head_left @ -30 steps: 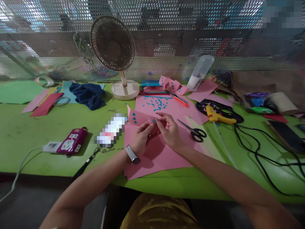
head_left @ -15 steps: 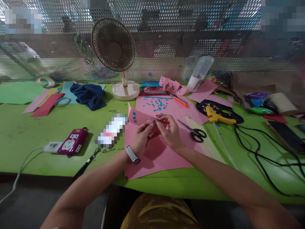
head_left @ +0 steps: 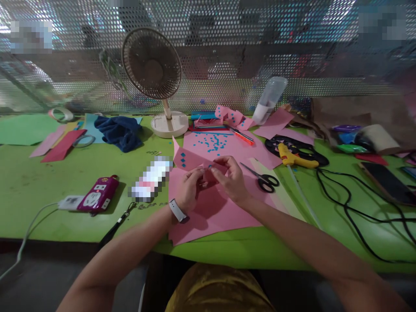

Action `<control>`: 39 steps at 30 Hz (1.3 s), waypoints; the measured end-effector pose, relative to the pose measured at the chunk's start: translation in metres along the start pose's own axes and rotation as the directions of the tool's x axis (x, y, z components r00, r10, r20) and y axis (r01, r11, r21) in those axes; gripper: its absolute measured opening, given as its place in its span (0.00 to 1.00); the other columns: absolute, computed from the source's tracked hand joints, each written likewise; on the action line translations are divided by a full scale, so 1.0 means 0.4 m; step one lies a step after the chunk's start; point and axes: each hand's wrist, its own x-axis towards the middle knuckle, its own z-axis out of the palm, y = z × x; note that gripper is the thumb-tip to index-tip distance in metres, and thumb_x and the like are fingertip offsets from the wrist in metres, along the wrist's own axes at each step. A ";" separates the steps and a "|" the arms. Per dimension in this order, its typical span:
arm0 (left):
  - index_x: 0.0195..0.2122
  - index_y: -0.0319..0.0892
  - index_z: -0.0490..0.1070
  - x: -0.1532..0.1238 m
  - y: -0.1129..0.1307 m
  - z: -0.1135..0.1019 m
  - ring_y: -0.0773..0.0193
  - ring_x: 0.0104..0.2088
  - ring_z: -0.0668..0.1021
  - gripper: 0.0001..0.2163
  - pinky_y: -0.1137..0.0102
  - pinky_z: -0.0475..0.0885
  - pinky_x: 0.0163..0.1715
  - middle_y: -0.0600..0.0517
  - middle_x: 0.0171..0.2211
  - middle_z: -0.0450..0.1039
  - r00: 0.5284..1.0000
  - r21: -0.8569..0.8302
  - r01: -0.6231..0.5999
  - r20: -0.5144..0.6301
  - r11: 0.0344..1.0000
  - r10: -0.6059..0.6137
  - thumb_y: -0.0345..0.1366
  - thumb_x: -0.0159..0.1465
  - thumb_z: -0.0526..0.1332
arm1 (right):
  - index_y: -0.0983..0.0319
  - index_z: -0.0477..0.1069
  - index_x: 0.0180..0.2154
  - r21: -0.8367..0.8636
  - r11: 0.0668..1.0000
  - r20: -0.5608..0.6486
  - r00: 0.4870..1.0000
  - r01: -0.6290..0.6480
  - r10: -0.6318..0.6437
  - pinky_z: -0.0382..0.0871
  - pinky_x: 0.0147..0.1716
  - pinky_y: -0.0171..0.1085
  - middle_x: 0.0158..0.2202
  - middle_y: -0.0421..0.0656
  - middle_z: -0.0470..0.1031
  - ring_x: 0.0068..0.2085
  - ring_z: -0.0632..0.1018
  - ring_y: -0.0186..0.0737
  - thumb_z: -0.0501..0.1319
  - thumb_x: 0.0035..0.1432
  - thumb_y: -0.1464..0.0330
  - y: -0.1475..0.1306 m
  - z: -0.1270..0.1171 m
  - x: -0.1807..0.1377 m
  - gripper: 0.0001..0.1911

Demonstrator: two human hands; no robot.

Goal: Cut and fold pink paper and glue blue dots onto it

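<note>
Between my hands is a folded pink paper strip (head_left: 191, 161) with blue diamond pieces on its left panel. My left hand (head_left: 190, 187) is closed on the strip from the left, wearing a watch (head_left: 178, 211) at the wrist. From the right, my right hand (head_left: 231, 180) pinches the same strip, its thumb by a small blue piece. Both hands are over a large pink paper sheet (head_left: 208, 221). Just beyond lie scattered small blue paper pieces (head_left: 214, 142). Black-handled scissors (head_left: 262, 178) rest right of my right hand.
A fan (head_left: 154, 78) stands at the back, near a dark blue cloth (head_left: 121, 132). To the right are a yellow glue gun (head_left: 294, 158), its black cable (head_left: 346, 203), a bottle (head_left: 269, 100) and a dark phone (head_left: 390, 182). A purple device (head_left: 99, 195) lies left.
The view has shifted slightly. My fingers have moved a little on the pink strip; my left thumb sits slightly farther from my right thumb. Both hands still hold the strip.
</note>
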 end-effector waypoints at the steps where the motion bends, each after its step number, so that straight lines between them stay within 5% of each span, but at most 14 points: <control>1: 0.29 0.40 0.72 -0.001 0.000 0.001 0.72 0.22 0.70 0.12 0.71 0.75 0.30 0.59 0.21 0.66 1.000 0.004 0.009 0.007 1.000 -0.009 0.38 0.49 0.71 | 0.59 0.66 0.38 0.002 1.000 -0.002 1.000 -0.002 0.002 0.69 0.47 0.41 0.39 0.43 0.72 0.43 0.74 0.40 0.63 0.53 0.64 0.001 0.000 0.000 0.12; 15: 0.31 0.40 0.73 0.000 -0.002 -0.001 0.68 0.27 0.75 0.12 0.65 0.78 0.35 0.55 0.25 0.71 1.000 0.027 -0.001 0.001 1.000 0.001 0.39 0.49 0.70 | 0.61 0.68 0.38 0.082 0.989 0.073 0.990 -0.125 0.119 0.70 0.41 0.39 0.39 0.43 0.73 0.40 0.74 0.38 0.64 0.52 0.62 -0.006 -0.003 0.002 0.13; 39: 0.34 0.39 0.72 -0.004 0.003 0.002 0.68 0.26 0.75 0.15 0.65 0.77 0.34 0.55 0.25 0.71 0.999 0.041 0.038 0.037 0.998 -0.039 0.39 0.49 0.71 | 0.61 0.69 0.34 0.110 0.986 0.074 0.991 -0.123 0.116 0.67 0.41 0.38 0.34 0.40 0.73 0.38 0.73 0.37 0.64 0.54 0.61 -0.001 -0.004 0.013 0.10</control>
